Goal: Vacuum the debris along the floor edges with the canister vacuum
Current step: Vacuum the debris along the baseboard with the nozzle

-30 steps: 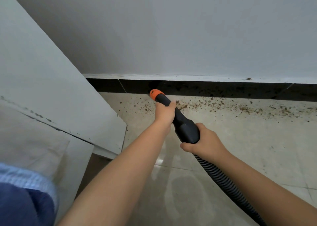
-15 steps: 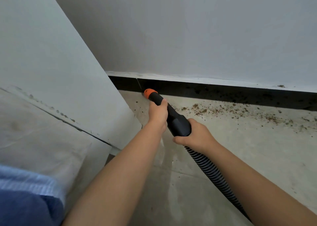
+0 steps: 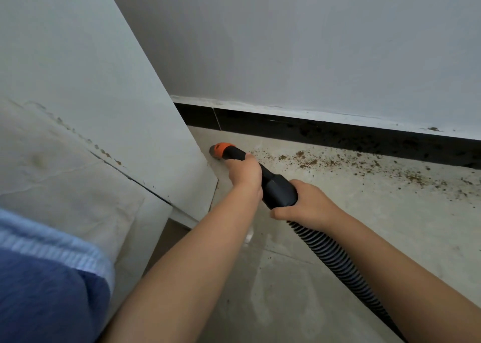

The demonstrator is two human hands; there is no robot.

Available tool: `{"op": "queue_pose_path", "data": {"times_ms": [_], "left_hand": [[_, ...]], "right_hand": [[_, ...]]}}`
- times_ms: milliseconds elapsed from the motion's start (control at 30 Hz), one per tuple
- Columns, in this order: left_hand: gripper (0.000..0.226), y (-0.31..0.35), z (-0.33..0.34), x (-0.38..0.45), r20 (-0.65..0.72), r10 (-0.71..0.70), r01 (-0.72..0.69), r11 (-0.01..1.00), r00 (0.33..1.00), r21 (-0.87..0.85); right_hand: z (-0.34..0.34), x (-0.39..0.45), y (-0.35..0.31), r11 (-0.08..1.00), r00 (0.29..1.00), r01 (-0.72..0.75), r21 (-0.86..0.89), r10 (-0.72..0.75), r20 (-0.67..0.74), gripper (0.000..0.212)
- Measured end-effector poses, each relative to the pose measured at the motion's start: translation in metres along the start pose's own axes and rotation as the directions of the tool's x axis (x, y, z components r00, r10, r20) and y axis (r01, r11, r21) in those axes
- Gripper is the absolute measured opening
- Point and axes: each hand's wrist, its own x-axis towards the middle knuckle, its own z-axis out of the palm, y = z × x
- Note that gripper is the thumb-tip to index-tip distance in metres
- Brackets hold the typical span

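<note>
A: What are your hands doing rn?

B: Your left hand (image 3: 244, 172) is gripping the black nozzle (image 3: 270, 184) near the front, fingers curled round it. Your right hand (image 3: 308, 207) is gripping the wide back end, right where the ribbed hose (image 3: 335, 259) is joining on.

A: And the tip?

B: The orange tip (image 3: 220, 148) is sitting low by the floor (image 3: 364, 225), just beside the big pale panel (image 3: 104, 108) on the left, near the corner w/ the black baseboard (image 3: 312, 131).

A: Where's the dirt?

B: Brown debris (image 3: 307, 161) is lying along the floor edge by the baseboard, to the right of the tip. Some bits are sticking on the baseboard too.
</note>
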Motion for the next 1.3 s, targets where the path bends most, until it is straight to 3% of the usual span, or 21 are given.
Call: {"op": "queue_pose_path", "data": {"times_ms": [200,433,767,1167,1300], "left_hand": [[0.038,-0.019,0.012,-0.037,0.004,-0.043,0.043,0.999,0.999,-0.016],[0.044,-0.022,0.016,-0.037,0.073,-0.012,0.007,0.997,0.997,0.076],[0.045,-0.004,0.009,-0.013,0.109,0.002,-0.01,0.997,0.994,0.074],[0.041,-0.001,-0.002,-0.025,-0.094,-0.064,0.055,0.994,0.993,-0.092],[0.04,-0.001,0.001,-0.027,-0.097,-0.08,0.069,0.991,0.992,-0.114]], "right_hand": [[-0.023,-0.034,0.016,0.996,0.999,-0.025,-0.091,0.028,0.038,0.037],[-0.013,-0.038,0.025,0.998,0.998,-0.038,-0.047,0.036,-0.045,0.039],[0.004,-0.015,0.01,0.998,0.993,-0.045,0.033,0.048,-0.108,0.04],[-0.011,-0.011,-0.001,0.999,0.995,0.017,-0.033,-0.014,0.095,0.031],[-0.023,-0.012,0.0,0.998,0.992,0.018,-0.059,-0.011,0.123,0.029]]}}
